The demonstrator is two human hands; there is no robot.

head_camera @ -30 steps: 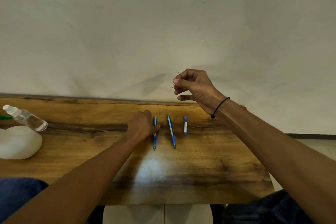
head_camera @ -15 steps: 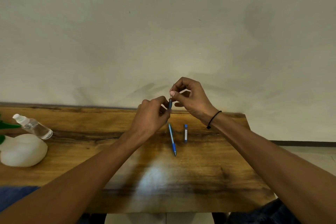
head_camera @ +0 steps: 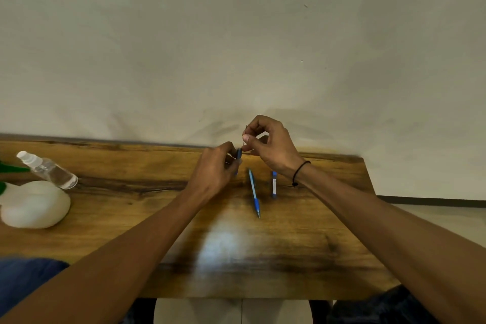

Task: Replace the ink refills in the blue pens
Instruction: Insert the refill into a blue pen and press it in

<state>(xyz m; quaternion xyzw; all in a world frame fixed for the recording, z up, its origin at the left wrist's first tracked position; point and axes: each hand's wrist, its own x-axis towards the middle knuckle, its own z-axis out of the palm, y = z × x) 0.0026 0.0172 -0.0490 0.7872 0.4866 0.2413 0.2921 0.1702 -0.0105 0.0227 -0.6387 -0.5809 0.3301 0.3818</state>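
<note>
Left hand (head_camera: 214,169) grips a blue pen (head_camera: 238,153), fingers curled round the barrel, upper end pointing up and away from me. Right hand (head_camera: 271,143) pinches a thin refill (head_camera: 245,134) between thumb and forefinger, long axis near upright, lower tip just above the pen's open end. Judging it: the refill needs to line up with the barrel axis, then go straight down. Second blue pen (head_camera: 254,193) lies on the worktop (head_camera: 328,231) just right of my left hand, small blue tube (head_camera: 274,184) beside it; contents not visible. Spray bottle (head_camera: 48,169) far left

Clear spray bottle (head_camera: 48,169) beside white rounded object (head_camera: 34,204); wooden table (head_camera: 302,258)
</note>
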